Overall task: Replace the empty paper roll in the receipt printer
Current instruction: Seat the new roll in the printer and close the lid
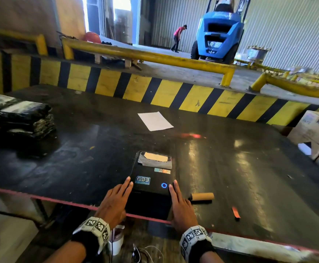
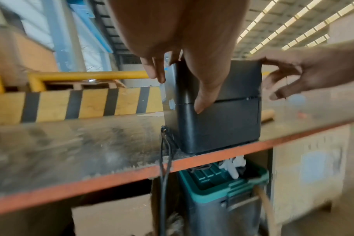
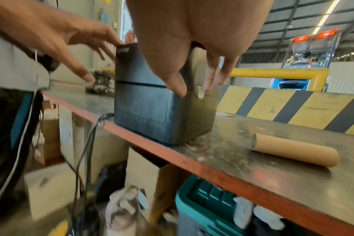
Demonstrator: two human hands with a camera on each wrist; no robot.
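The black receipt printer (image 1: 152, 179) stands at the table's near edge with its lid down and a blue ring light on. My left hand (image 1: 125, 188) lies against its left side and my right hand (image 1: 174, 190) against its right side, fingers straight and spread. In the left wrist view my left thumb (image 2: 204, 95) hangs over the printer (image 2: 218, 121). In the right wrist view my right fingers (image 3: 209, 76) reach down near a side button on the printer (image 3: 152, 108). The empty brown cardboard core (image 1: 202, 196) (image 3: 293, 150) lies on the table just right of my right hand.
A white sheet (image 1: 154, 120) lies further back, an orange scrap (image 1: 236, 212) front right, a black wrapped stack (image 1: 21, 118) far left, cartons (image 1: 316, 133) far right. A cable (image 2: 165, 151) drops over the table edge beside a green-rimmed bin (image 2: 222, 183). Behind the striped barrier stand a blue forklift (image 1: 217, 35) and a person (image 1: 178, 37).
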